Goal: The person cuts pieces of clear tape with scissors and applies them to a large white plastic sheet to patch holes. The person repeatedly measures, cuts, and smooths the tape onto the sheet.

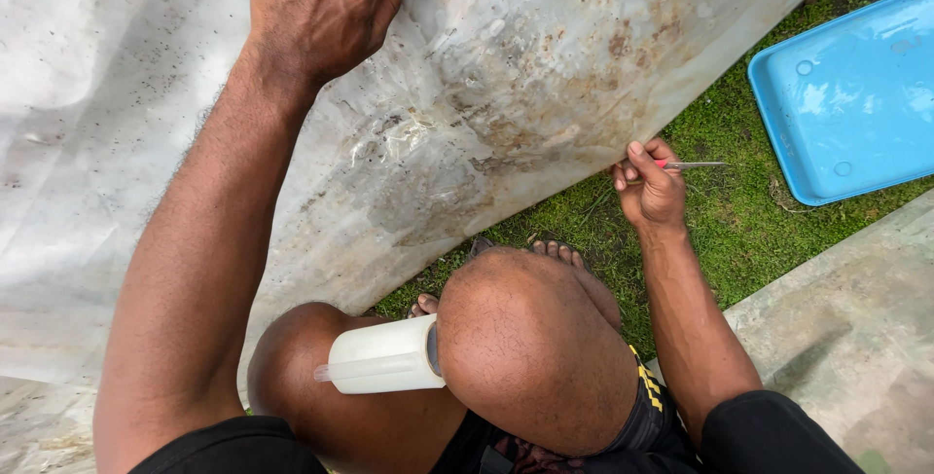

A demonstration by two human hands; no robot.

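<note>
The right hand (650, 187) pinches a thin tool (689, 164) at the lower edge of the stained white sheet (486, 94), its tip pointing away toward the blue tray (856, 94). The left hand (321, 7) lies flat and spread, higher on the sheet.

The large sheet (506, 94) looks like thin metal, dull grey-white, matt, dented and blotched with brown rust and peeling patches. Right of the sheet, the blue tray (856, 94) is smooth glossy plastic that catches the light. Below the sheet, the white bottle (384, 357) is translucent matt plastic. At the sheet's lower edge, the thin tool (693, 164) has a shiny metal shaft and a red grip. The slab (846, 328) beneath the tray is rough, stained concrete
</note>
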